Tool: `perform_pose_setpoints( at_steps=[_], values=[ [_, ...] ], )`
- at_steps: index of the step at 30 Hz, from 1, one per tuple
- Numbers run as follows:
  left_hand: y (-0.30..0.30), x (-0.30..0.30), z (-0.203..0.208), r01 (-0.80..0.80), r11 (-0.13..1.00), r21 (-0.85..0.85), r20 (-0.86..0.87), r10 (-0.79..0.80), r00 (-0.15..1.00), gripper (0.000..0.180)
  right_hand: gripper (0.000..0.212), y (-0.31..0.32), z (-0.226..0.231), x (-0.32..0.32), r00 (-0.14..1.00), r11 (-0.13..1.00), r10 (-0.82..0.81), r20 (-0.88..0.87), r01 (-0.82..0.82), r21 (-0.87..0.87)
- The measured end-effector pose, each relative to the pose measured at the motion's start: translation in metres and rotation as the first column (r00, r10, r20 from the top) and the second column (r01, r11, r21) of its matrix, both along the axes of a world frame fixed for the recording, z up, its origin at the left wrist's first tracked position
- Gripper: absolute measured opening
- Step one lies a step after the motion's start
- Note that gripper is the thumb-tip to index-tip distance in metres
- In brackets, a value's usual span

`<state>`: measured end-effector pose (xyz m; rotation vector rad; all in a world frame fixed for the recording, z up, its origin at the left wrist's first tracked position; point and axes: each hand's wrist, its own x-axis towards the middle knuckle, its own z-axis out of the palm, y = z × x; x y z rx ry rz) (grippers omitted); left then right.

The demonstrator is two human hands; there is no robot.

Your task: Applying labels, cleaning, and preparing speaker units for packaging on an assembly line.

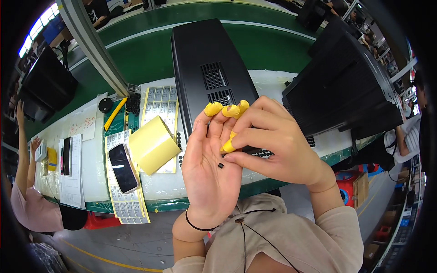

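My left hand (210, 159) is held palm up, fingers stretched and slightly cupped, with yellow covers on some fingertips. A tiny black square piece (221, 165) lies loose on its palm. My right hand (273, 141) reaches over from the right, its thumb and yellow-covered index finger pinched together just above that piece. Whatever is between those fingertips is too small to make out. Directly beyond both hands, a tall black casing (207, 59) with slotted vents lies on the bench.
Left of my hands are a yellow-backed label roll (154, 144), a phone (123, 168) and label sheets (161, 102). Rows of small black round pads (180, 150) sit beside the casing. Another black casing (341, 82) stands at right. A co-worker's arm (22, 150) shows at far left.
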<state>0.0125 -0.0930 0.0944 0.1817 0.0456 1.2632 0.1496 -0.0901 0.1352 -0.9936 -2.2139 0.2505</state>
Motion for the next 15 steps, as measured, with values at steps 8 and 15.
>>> perform_pose_setpoints(
  at_steps=[8,15],
  values=[
    [-0.001,0.003,0.012,-0.012,0.997,-0.082,-0.066,0.006,0.998,0.028,0.020,-0.008,0.006,0.003,1.000,0.985,-0.012,-0.012,0.014,0.174],
    [-0.013,-0.013,0.023,0.200,0.977,0.073,-0.410,-0.154,0.899,0.017,0.026,-0.010,0.042,0.023,0.974,0.893,-0.170,0.147,0.089,0.441]
  ],
)
